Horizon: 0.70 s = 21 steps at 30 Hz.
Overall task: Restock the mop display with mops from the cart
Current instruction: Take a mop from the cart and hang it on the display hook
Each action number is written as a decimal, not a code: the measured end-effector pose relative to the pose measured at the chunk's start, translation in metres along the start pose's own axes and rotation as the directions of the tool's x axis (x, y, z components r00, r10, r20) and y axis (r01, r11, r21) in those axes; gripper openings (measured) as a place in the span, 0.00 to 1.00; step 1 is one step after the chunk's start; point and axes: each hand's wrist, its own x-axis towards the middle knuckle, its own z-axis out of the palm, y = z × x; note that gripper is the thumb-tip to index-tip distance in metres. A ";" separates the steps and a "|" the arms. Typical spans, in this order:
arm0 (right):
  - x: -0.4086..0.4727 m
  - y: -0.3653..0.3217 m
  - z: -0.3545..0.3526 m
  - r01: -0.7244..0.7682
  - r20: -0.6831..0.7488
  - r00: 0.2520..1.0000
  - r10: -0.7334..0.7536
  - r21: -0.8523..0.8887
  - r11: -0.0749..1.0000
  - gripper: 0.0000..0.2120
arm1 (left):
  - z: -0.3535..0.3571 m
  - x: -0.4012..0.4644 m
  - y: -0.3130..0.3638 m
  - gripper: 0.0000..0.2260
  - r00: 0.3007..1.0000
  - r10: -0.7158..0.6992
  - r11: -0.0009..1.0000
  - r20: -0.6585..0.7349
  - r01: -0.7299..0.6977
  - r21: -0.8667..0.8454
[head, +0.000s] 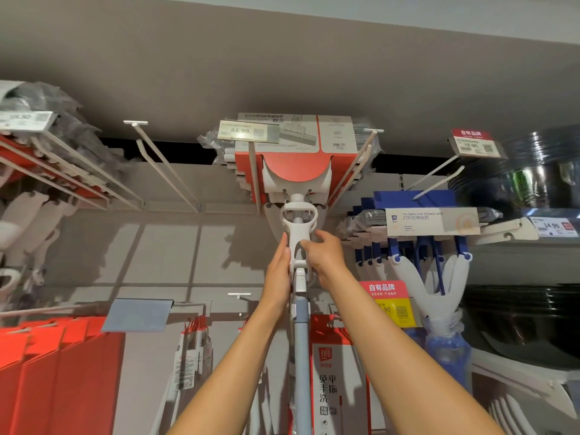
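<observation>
Here, looking up at the display from below, this is what I read off the head view.

Mop: the mop (298,233) stands upright at centre frame, white squeeze handle over a pale blue pole (302,356) that runs down to the bottom edge. Its red-and-white head (296,164) is up among the same packaged heads hanging on the hooks (354,164) in the upper centre.

Left hand: my left hand (279,268) lies flat against the left side of the white handle, fingers straight and pressed together, pointing upward. They touch the plastic; I see no curl round it.

Right hand: my right hand (324,255) is on the right side of the same handle, fingers bent, with the thumb and first fingers wrapped round the white frame. The fingertips (306,244) reach into the handle's opening.

Price tag: a tag reading 44.90 (248,131) sits just left of the mop head, at the end of a hook.

Blue mops: a row of blue-and-white sponge mops (430,243) hangs in the right of the frame, near my right hand but apart from it.

Empty hook: a bare white hook (163,164) juts out upper left of centre.

Red boxes: red packages (56,372) fill the lower left corner.

Boxed mop: a white and red box (329,381) stands just behind the pole, low centre.
</observation>
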 end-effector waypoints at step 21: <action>-0.089 0.120 -0.010 -0.082 0.073 0.994 0.077 0.076 0.994 0.10 | -0.030 -0.135 -0.089 0.20 0.924 -0.382 0.914 0.025 0.374 0.155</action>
